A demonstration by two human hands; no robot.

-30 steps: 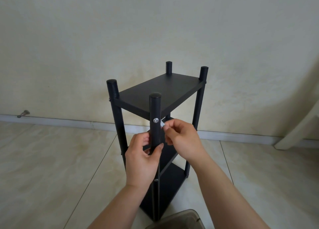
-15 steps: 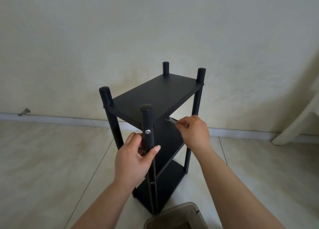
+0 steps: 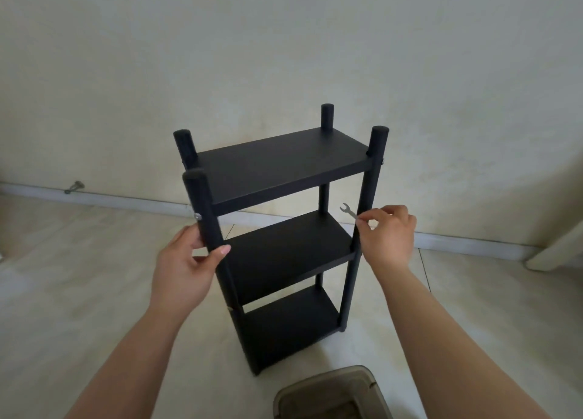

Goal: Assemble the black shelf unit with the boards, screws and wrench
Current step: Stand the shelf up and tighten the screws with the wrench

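Wrench (image 3: 348, 211), open end up-left

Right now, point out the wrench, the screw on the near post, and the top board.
wrench (image 3: 348, 212): head view, on its shaft below the open end.
screw (image 3: 197, 215): head view, on its silver head.
top board (image 3: 277, 163): head view, middle of its upper face.

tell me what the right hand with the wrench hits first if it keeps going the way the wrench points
Probably the shelf's front right post, just up-left of the wrench pinched in the right hand; depth is unclear from one view.
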